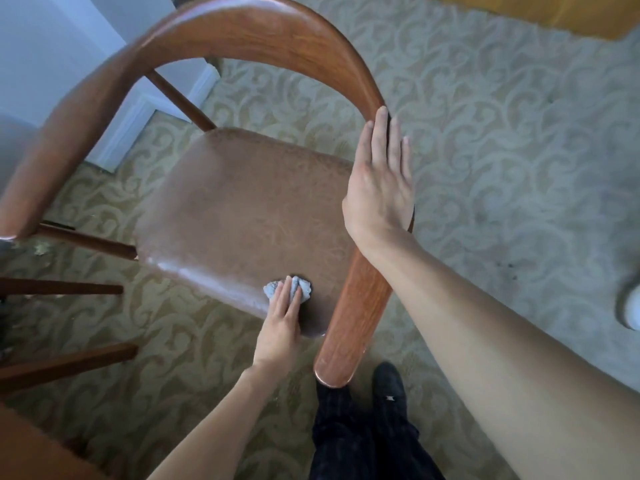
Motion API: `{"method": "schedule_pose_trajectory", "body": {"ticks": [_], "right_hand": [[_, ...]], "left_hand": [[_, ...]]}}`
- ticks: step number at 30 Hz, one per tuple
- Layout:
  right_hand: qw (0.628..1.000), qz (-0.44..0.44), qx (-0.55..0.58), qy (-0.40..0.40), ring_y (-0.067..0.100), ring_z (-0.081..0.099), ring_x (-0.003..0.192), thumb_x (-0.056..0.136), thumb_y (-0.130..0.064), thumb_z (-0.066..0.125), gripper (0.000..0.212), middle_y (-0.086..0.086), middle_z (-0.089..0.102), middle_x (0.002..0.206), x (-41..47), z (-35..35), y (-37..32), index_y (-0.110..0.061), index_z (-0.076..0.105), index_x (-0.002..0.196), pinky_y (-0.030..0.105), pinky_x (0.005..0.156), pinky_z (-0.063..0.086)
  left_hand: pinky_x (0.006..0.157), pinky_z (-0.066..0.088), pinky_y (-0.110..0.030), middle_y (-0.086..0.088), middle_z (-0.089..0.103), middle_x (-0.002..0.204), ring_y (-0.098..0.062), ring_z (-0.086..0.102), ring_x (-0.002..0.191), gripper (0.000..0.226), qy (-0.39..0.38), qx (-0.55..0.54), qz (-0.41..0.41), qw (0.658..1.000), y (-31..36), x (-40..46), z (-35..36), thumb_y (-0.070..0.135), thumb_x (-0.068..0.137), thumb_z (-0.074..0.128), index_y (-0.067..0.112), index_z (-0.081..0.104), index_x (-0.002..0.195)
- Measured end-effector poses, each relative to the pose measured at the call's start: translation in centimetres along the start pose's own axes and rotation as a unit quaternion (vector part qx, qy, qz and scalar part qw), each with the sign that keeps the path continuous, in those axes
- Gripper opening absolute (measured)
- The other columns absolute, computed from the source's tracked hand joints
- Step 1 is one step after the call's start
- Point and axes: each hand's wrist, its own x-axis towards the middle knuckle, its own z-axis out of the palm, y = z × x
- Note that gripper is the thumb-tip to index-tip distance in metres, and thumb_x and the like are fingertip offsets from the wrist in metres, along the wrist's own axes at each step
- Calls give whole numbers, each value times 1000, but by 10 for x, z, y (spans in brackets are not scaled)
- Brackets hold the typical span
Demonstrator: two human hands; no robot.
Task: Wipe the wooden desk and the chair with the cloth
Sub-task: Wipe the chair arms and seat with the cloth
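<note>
A wooden chair with a curved backrest and armrest rail (242, 32) stands below me, its brown leather seat (242, 209) in the middle of the view. My left hand (282, 320) presses a small crumpled grey-blue cloth (294, 289) onto the seat's near right corner, fingers flat on top of it. My right hand (379, 181) lies flat with fingers extended on the right armrest (353, 323), holding nothing. A corner of the wooden desk (31, 448) shows at the bottom left.
Patterned beige carpet (485, 133) covers the floor. Dark wooden legs (69, 362) stick in from the left. A white baseboard and wall (131, 109) stand at the upper left. My dark trousers and shoe (388, 382) are just below the armrest end. A white object (632, 306) sits at the right edge.
</note>
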Motion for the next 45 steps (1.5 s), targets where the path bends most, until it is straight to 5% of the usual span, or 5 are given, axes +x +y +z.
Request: {"method": "schedule_pose_trajectory", "body": {"ticks": [6,18,29,35,45], "right_hand": [[1000,7,-16,5,29,10,155,91,4,45,70,15,8,168,1,5,0,1,20,156,45,126,14],[999,5,-46,4,28,3,156,88,4,57,82,13,2,169,1,8,0,-1,14,158,44,127,9],[999,7,-48,4,29,7,156,86,2,61,83,13,5,169,1,6,-2,-1,18,157,45,126,13],[998,8,-55,-6,28,10,155,86,0,63,83,13,7,168,1,6,-3,-1,19,157,45,126,15],[998,13,-3,-53,26,5,156,86,1,60,81,11,3,169,0,-7,-2,-3,21,157,41,127,9]], "left_hand": [[115,43,-37,5,10,171,-20,12,157,93,-50,64,124,989,-15,5,3,-20,80,60,16,31,161],[123,26,-44,-15,6,172,-33,4,158,81,147,34,-268,952,-103,71,-84,-20,85,37,8,26,161],[123,8,-24,2,5,173,-22,6,159,107,-1,-1,41,999,21,-26,42,-23,76,66,18,21,164],[122,21,-24,24,-12,169,1,-13,155,99,-41,1,88,995,14,-27,41,-11,83,70,28,26,162],[109,44,-24,21,47,151,4,37,143,61,-40,-138,19,989,32,5,-9,-12,91,49,28,64,135]]}}
